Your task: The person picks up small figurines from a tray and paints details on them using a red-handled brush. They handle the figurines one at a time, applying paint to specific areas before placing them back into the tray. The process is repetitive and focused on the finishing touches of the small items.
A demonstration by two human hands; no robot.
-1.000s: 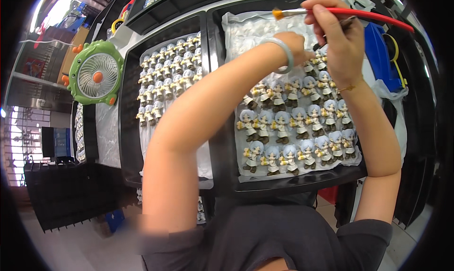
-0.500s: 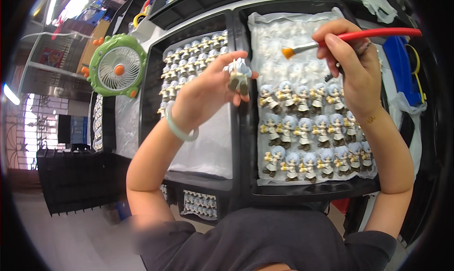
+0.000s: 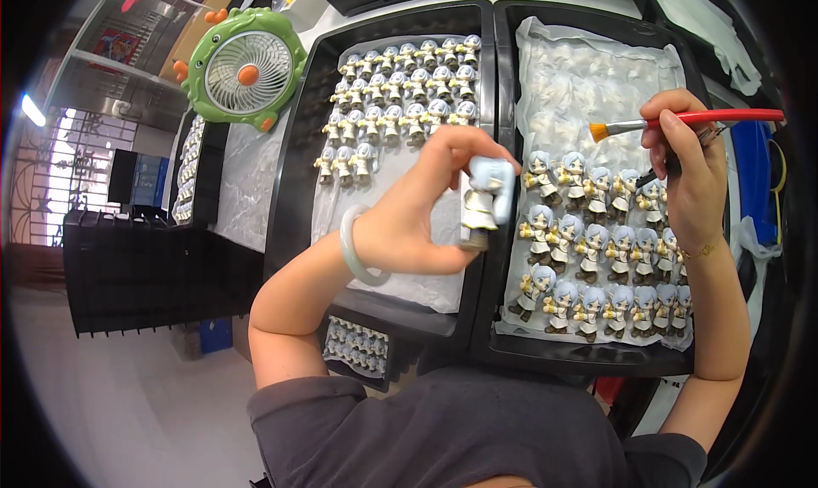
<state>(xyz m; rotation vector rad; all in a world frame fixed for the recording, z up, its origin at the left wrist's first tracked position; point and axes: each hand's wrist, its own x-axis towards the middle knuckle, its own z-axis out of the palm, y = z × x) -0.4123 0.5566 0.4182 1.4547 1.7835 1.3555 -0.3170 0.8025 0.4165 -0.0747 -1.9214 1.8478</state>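
Head view: my left hand grips a small grey-haired plastic figurine above the seam between both black trays; my right hand pinches a red-handled paintbrush. Steady the figurine, then apply light strokes.

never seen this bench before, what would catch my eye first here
The left hand holds up one small pale-haired figurine at the centre, while the right hand holds a red-handled brush at the right. Rows of matching figurines fill the right tray, more the left tray, beside a green fan.
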